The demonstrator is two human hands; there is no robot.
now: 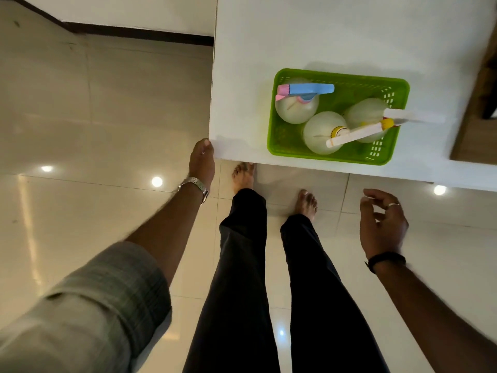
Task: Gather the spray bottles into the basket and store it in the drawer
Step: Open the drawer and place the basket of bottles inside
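Note:
A green plastic basket (285,142) stands on the white counter top (269,36), near its front edge. Three translucent spray bottles stand upright in it: one with a blue and pink trigger (295,109) at the left, one with a white and yellow trigger (322,133) in the middle, one with a white trigger (363,114) at the right. My left hand (201,162) reaches down at the counter's front left corner, fingers against its edge. My right hand (382,224) hovers below the counter front with fingers curled apart, holding nothing. No drawer shows.
Glossy cream floor tiles (94,130) spread to the left and below. My legs in dark trousers (242,265) and bare feet stand against the counter front. A brown wooden surface (473,125) borders the counter at the right. A dark skirting board runs along the far wall.

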